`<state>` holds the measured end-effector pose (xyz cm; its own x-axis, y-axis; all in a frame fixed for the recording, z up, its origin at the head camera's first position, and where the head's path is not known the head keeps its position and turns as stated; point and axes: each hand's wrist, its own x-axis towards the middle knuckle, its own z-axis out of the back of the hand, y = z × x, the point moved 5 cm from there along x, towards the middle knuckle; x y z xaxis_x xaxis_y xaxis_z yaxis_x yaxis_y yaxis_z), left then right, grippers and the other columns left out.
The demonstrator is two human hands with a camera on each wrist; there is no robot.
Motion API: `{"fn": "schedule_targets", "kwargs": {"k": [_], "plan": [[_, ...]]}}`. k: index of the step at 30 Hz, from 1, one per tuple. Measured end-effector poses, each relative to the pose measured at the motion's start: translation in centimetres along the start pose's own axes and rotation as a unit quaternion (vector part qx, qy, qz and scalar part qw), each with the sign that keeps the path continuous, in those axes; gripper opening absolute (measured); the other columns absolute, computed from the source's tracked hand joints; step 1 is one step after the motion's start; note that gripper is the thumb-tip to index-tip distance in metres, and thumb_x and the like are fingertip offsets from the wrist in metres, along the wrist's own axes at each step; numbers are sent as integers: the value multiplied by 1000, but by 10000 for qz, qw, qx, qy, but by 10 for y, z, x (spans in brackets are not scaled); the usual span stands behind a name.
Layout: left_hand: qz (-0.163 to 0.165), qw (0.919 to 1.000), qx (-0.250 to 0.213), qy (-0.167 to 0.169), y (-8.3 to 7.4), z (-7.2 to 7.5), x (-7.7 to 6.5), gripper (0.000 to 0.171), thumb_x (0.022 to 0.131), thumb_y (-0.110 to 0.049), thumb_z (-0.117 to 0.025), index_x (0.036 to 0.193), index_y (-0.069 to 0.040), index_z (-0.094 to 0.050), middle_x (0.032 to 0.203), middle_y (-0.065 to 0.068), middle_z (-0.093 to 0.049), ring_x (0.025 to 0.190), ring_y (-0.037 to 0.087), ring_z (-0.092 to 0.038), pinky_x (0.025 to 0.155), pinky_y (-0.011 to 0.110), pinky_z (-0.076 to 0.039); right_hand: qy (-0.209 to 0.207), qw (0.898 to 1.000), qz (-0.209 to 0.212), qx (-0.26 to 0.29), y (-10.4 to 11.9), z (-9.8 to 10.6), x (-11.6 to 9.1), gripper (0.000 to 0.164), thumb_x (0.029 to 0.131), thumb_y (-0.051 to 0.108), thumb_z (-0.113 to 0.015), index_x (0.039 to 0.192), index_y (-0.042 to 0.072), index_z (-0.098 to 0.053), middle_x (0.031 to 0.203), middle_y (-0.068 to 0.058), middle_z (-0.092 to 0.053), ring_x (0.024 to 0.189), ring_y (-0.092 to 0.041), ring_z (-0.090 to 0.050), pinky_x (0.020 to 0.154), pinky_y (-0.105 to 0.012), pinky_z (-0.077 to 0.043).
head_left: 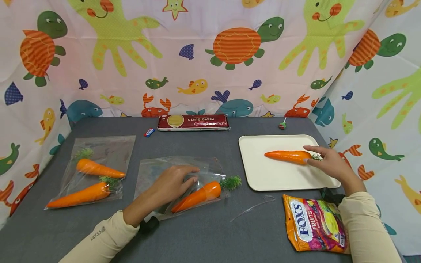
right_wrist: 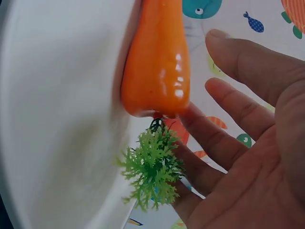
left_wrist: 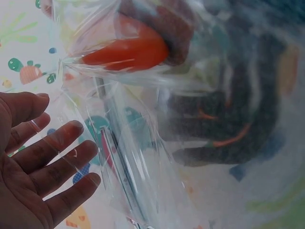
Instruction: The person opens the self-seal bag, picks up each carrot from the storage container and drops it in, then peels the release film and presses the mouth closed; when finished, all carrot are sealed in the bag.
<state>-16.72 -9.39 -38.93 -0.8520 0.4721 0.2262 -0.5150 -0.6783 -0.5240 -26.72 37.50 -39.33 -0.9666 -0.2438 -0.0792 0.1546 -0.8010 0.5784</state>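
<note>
On the cream tray (head_left: 256, 175) lies an orange toy carrot (head_left: 286, 156), its frilly green top (right_wrist: 155, 167) toward my right hand (head_left: 330, 164). That hand reaches in at the leafy end, thumb and fingers spread apart, fingertips right at the carrot's crown. My left hand (head_left: 175, 182) is over the middle clear plastic bag (head_left: 152, 168), its fingers (left_wrist: 52, 143) extended beside the film. A second carrot (head_left: 198, 197) lies in this bag with its green top sticking out of the right end.
At the left, another clear bag (head_left: 115, 146) holds two carrots. A red Primo Gusto box (head_left: 194, 123), a small blue-wrapped candy (head_left: 149, 132) and a lollipop (head_left: 282, 125) stand along the back. A Fox's candy packet (head_left: 315, 224) lies front right, near a clear plastic strip (head_left: 253, 208).
</note>
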Motion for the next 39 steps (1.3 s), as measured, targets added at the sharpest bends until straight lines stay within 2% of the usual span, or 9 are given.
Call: {"fn": "schedule_targets", "kwargs": {"k": [6, 10, 14, 18, 25, 33, 39], "plan": [[-22, 10000, -18, 11, 1, 0, 0, 29, 95, -18, -66, 121, -7, -68, 117, 5, -68, 103, 19, -65, 85, 39, -54, 403, 9990, -188, 41, -5, -7, 2, 64, 93, 33, -67, 143, 0, -45, 135, -31, -48, 118, -46, -45, 95, -62, -41], [-38, 10000, -22, 4, 0, 0, 1, 29, 95, -18, -66, 121, -8, -68, 118, 5, -68, 103, 19, -65, 84, 39, -54, 528, 9984, -210, -4, -9, -11, 3, 62, 93, 30, -67, 143, 0, -46, 131, -28, -52, 113, -41, -49, 93, -57, -45], [-42, 10000, -1, -2, -1, 1, 2, 29, 94, -18, -67, 121, -7, -68, 117, 5, -68, 102, 20, -66, 84, 40, -54, 480, 9987, -146, -117, -9, -14, 4, 58, 93, 27, -68, 140, 0, -49, 127, -25, -56, 107, -36, -53, 86, -42, -51], [-85, 10000, 13, -6, -1, 0, 3, 29, 94, -18, -67, 120, -6, -68, 116, 6, -68, 101, 21, -66, 83, 41, -54, 371, 9991, -117, -196, -7, -14, 5, 55, 93, 25, -68, 138, -1, -51, 124, -24, -57, 101, -34, -54, 78, -30, -50], [-198, 9998, 33, -42, -2, 0, 5, 29, 94, -17, -68, 120, -5, -68, 114, 6, -69, 98, 20, -67, 81, 40, -55, 348, 9992, -153, -129, -3, -17, 6, 51, 95, 22, -66, 139, 0, -51, 124, -24, -57, 100, -33, -54, 78, -29, -50], [-150, 9999, 66, 5, -3, 0, 4, 30, 94, -19, -68, 121, -5, -68, 116, 7, -68, 102, 21, -66, 84, 41, -54, 221, 9993, 126, -265, 11, -19, 5, 48, 95, 21, -66, 137, 2, -54, 121, -21, -59, 98, -32, -55, 80, -32, -52], [-52, 9999, 63, 85, -1, -2, 6, 29, 94, -20, -67, 121, -7, -68, 117, 6, -68, 103, 21, -65, 85, 42, -54, 231, 9982, 510, -190, 33, -22, 3, 49, 94, 24, -67, 136, 1, -55, 121, -20, -61, 98, -30, -57, 79, -23, -50]]}}
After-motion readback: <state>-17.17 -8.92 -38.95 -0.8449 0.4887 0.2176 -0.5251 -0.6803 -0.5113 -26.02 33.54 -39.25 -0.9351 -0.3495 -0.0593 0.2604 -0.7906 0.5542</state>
